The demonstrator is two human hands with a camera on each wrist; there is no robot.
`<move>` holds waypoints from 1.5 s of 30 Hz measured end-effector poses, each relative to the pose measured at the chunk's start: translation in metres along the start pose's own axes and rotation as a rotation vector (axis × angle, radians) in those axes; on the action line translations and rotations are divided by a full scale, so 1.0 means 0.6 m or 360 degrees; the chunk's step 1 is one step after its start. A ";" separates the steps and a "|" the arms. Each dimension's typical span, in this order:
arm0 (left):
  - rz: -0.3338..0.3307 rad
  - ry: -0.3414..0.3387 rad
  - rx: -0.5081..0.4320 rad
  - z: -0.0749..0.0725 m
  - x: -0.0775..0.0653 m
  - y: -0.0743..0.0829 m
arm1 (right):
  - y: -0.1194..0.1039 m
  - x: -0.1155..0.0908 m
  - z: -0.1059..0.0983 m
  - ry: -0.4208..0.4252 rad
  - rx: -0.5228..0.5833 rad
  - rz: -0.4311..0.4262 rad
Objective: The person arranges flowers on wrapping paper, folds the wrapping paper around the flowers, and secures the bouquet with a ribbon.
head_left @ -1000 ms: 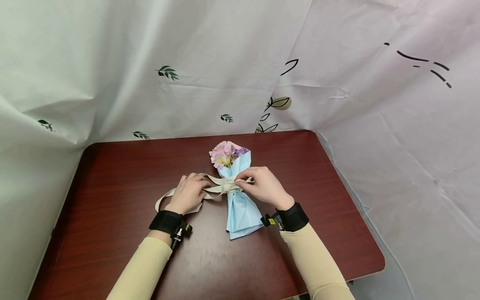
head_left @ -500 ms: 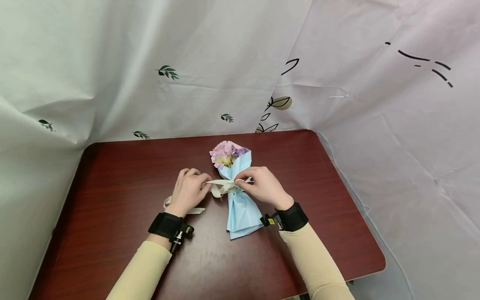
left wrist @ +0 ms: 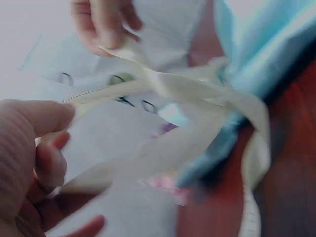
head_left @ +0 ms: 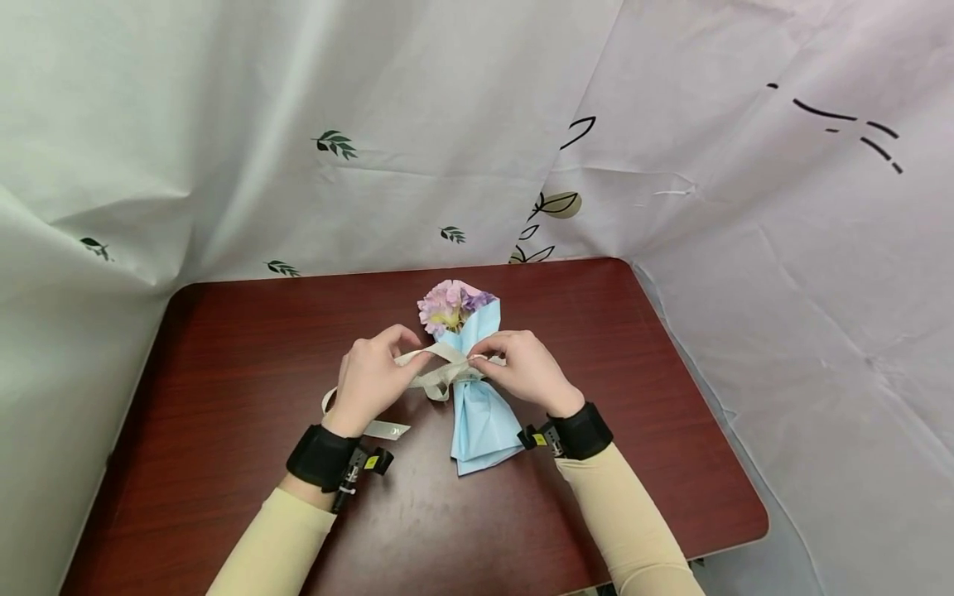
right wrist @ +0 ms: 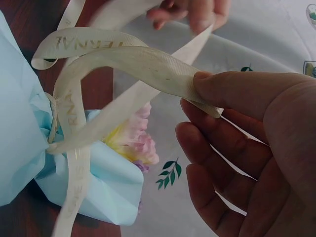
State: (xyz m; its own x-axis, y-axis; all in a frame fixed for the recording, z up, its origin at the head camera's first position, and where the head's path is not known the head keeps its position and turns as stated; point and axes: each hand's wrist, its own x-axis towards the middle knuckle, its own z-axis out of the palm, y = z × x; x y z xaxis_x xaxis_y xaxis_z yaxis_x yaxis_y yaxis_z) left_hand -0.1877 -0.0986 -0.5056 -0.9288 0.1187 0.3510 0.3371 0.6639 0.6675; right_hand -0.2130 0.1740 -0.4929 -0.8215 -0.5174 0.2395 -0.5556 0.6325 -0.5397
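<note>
A bouquet of pink and purple flowers lies on the table, wrapped in light blue paper. Cream ribbon with gold lettering goes around the wrap's narrow middle. My right hand pinches a folded length of it between thumb and forefinger, just above the paper. To the left of the bouquet, my left hand pinches another stretch of ribbon between thumb and index finger; its other fingers are spread in the blurred left wrist view. The ribbon crosses itself between the hands. One loose tail trails under my left wrist.
The dark red-brown table has rounded corners. A white cloth with leaf prints hangs behind it and along the sides. Black straps with small cameras sit on both wrists.
My left hand has come off the tabletop strands and turned, now pinching ribbon with its thumb and index finger apart from the other fingers. My right hand keeps its place and its pinch.
</note>
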 end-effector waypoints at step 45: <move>0.0465 -0.0353 0.0234 0.053 0.025 0.015 | -0.022 0.009 0.018 0.0060 -0.0017 0.0085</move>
State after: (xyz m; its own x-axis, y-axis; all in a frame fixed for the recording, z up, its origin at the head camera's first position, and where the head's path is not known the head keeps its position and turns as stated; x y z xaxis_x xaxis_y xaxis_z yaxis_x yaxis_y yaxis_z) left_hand -0.2036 -0.0675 -0.5152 -0.8131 0.4643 0.3512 0.5816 0.6754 0.4535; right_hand -0.2090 0.1568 -0.4930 -0.8543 -0.4607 0.2408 -0.5118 0.6647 -0.5442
